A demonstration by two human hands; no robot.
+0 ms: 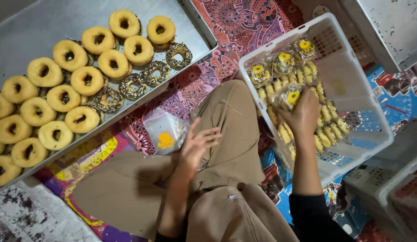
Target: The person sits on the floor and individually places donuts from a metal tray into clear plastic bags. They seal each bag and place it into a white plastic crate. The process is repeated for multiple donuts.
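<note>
Home bakery floor: doughnut tray (33,27), packing basket (352,71)

- The right hand (303,115) reached into a white basket (352,67) at two o'clock, fingers closed on a wrapped doughnut (290,96).
- Rows of bagged doughnuts (327,130) lined the basket beneath that hand.
- The left hand (197,145) hovered open over a tan trouser knee (231,121) at centre.
- Just beside it, toward nine o'clock, lay a stack of clear bags (166,132) on a patterned mat (244,27).
- A metal tray (38,22) at ten o'clock held plain doughnuts (69,56) and sprinkled doughnuts (155,74).
</note>
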